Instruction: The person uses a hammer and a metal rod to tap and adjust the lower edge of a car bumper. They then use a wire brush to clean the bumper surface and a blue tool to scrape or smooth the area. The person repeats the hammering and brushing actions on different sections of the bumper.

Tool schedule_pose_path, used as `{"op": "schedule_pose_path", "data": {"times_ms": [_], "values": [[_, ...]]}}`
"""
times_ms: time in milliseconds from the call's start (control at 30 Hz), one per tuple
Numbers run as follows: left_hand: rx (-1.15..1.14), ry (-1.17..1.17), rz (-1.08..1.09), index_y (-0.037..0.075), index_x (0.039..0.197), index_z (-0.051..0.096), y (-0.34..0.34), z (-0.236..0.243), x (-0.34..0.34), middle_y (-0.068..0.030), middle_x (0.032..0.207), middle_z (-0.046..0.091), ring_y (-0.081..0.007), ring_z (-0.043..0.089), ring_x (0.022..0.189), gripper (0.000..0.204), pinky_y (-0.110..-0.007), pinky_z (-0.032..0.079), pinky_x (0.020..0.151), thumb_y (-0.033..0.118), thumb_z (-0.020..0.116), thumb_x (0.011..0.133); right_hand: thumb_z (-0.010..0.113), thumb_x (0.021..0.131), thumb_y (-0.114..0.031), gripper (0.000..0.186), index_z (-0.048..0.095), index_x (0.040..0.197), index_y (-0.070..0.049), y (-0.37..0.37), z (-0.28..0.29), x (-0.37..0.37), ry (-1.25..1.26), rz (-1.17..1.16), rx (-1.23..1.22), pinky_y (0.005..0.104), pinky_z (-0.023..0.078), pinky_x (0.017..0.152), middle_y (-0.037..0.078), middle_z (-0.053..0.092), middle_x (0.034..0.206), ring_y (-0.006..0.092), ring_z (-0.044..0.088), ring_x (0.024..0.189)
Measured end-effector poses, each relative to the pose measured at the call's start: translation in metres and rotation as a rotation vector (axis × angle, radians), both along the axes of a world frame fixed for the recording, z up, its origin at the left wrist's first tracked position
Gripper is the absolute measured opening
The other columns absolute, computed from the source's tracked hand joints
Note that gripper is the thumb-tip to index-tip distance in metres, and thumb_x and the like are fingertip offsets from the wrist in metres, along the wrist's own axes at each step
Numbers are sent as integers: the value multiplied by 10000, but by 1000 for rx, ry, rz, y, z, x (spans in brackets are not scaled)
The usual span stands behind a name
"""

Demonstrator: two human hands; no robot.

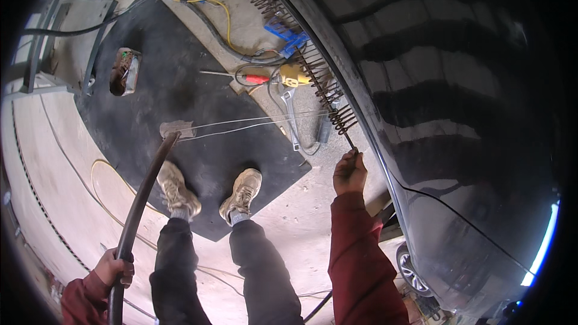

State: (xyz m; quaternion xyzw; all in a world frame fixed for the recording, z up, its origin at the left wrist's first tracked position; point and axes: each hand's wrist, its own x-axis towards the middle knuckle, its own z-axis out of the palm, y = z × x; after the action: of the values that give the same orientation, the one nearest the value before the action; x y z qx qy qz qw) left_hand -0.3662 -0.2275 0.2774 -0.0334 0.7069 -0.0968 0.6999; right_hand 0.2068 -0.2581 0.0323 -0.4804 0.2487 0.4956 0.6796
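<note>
My left hand [114, 268] is wrapped round a long dark pole [142, 195] that slants up from the lower left. A pale, worn block or wrapping [179, 128] sits at the pole's far end, over the black mat. From there two thin pale lines [253, 121], like cord or wire, stretch right to a row of rusty brown metal coils [328, 93] along the car's lower edge. My right hand [350, 171] is closed on the near end of the thin dark rod that runs through these coils. What its fingertips cover is hidden.
The dark glossy car body [457, 144] fills the right side. Beside the black mat [150, 54] lie an adjustable wrench [291, 114], a red-handled screwdriver [256, 78], a yellow tool [294, 75] and blue clamp-like pieces [289, 36]. Hoses and cables cross the floor. A metal frame [66, 42] stands at left.
</note>
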Motion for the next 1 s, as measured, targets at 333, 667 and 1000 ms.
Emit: {"op": "schedule_pose_path", "data": {"times_ms": [333, 667, 1000], "values": [[-66, -71, -109, 37, 865, 505, 47, -35, -46, -54, 616, 474, -159, 460, 459, 174, -296, 397, 437, 39, 641, 756, 571, 974, -262, 201, 642, 992, -75, 6, 3, -11, -29, 8, 60, 249, 512, 606, 16, 657, 844, 137, 623, 752], [-50, 182, -495, 36, 954, 603, 70, -132, -41, -82, 713, 610, -201, 601, 582, 191, -345, 507, 532, 174, 678, 846, 611, 956, -272, 293, 607, 1104, -20, -5, -11, -8, -324, 199, 120, 233, 451, 590, 43, 625, 832, 119, 580, 731], [243, 319, -1197, 39, 806, 648, 40, -327, -18, -34, 690, 594, -126, 553, 582, 172, -295, 438, 555, 200, 707, 792, 645, 919, -74, 168, 680, 1026, 50, 0, -1, 25, -1403, 890, -40, 244, 444, 536, 105, 658, 737, 126, 570, 600]]}}
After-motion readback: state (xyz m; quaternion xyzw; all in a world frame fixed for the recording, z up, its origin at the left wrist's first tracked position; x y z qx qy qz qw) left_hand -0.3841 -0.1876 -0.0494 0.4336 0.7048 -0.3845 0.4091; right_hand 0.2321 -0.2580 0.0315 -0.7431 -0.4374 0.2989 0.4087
